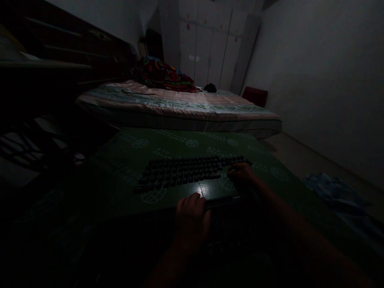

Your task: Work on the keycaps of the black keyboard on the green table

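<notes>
Loose black keycaps (180, 172) lie in keyboard-like rows on a green table (168, 140) printed with globe marks. Nearer to me is a dark keyboard body (228, 224), mostly lost in shadow. My left hand (193, 216) lies over its far edge with the fingers bent round it. My right hand (241, 174) reaches to the right end of the keycap rows, its fingertips pinched together. A small dark piece at those fingertips looks like a keycap, though the dim light blurs it.
Beyond the table stands a bed (180, 104) with a striped sheet and a red patterned blanket (162, 74). A white wardrobe (207, 48) is at the back. Bluish cloth (333, 192) lies low on the right, and a dark wooden headboard (75, 44) is on the left.
</notes>
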Available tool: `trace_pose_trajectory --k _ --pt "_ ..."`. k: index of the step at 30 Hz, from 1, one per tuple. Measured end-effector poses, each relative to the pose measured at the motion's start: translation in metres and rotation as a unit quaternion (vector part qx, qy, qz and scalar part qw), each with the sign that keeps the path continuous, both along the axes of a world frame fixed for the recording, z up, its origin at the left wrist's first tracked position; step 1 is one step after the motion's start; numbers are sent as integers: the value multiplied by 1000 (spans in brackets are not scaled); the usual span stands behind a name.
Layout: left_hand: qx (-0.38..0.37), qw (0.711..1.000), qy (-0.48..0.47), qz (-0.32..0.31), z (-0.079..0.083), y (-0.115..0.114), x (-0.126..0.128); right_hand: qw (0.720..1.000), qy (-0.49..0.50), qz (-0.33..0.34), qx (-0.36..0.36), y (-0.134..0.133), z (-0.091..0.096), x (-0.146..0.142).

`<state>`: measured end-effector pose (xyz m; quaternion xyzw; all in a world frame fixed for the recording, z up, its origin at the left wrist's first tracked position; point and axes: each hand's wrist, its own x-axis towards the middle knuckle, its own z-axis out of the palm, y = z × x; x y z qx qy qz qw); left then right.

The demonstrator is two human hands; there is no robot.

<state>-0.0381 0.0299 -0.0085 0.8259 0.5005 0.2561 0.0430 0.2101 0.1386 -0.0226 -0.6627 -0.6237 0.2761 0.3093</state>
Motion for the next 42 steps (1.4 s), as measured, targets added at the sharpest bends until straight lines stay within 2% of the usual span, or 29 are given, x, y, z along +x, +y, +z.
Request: trace_pose_trajectory --k 8,19,30,42 --pt "11 1000 -2 2 2 0 0 1000 15 -2 -3 -2 1 -3" --pt "6 1000 -5 5 4 0 1 999 -31 -3 9 4 0 3" --pt "39 999 -9 6 -4 2 0 999 -50 3 18 5 -1 4" --pt "57 998 -2 -1 -5 5 -2 999 15 -28 35 7 -4 11"
